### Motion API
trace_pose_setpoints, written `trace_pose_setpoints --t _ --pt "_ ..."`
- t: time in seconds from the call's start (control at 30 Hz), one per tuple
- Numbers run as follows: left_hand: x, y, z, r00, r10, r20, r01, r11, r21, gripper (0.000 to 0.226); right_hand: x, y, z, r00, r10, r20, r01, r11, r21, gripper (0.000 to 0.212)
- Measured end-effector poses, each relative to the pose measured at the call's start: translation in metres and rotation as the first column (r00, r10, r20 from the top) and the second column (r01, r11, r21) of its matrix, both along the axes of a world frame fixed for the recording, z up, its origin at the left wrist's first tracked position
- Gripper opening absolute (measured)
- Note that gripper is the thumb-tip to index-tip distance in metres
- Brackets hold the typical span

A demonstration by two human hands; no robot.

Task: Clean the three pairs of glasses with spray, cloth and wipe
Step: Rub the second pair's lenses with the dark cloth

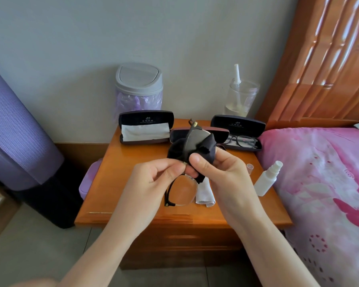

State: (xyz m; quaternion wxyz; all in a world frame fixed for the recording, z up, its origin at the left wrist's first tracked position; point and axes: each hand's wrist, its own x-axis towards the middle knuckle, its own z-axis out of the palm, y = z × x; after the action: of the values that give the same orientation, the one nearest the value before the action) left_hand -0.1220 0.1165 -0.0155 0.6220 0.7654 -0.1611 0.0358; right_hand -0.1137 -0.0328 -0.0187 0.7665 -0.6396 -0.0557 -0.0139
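Over the nightstand [133, 172], glasses [183, 192] upended, black cloth [175, 150] round the upper lens

Glasses [183, 191] held on end, black cloth [209, 147] (around upper lens)

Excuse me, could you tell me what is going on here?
A person is cleaning a pair of glasses above the wooden nightstand. The left hand pinches the frame near its middle, while the right hand holds a black cloth folded over the upper lens. A second pair lies in the open case on the right; the left case holds a white cloth. A white spray bottle stands uncapped by the bed, its cap beside it.
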Motion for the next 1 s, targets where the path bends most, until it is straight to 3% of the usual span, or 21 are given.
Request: trace_pose_setpoints --t 0.13,0.57,0.73,0.87,1.0 --pt "0.0 -0.002 -0.002 0.999 0.011 0.031 -0.014 0.996 0.093 0.021 0.001 0.002 0.0 1.0 -0.008 -0.027 0.009 1.0 0.018 0.036" --pt "0.003 -0.008 -0.009 0.999 0.016 0.044 -0.02 0.996 0.084 0.025 0.012 0.0 0.013 0.993 -0.065 -0.098 0.082 0.98 0.181 0.043" --pt "-0.002 -0.008 -0.004 0.999 0.032 0.028 -0.031 0.999 -0.037 0.017 0.006 0.0 0.01 0.998 -0.003 -0.067 0.008 0.997 0.078 0.038" --pt "-0.003 -0.008 -0.002 0.999 0.047 0.02 -0.046 0.998 -0.037 0.013 0.002 -0.006 0.007 1.0 0.013 -0.023 -0.014 0.999 -0.052 0.038" --pt "-0.003 -0.009 -0.002 0.999 0.007 0.034 -0.008 0.999 0.047 0.014 0.0 -0.008 0.005 1.0 -0.014 -0.018 0.013 0.997 -0.071 0.038"
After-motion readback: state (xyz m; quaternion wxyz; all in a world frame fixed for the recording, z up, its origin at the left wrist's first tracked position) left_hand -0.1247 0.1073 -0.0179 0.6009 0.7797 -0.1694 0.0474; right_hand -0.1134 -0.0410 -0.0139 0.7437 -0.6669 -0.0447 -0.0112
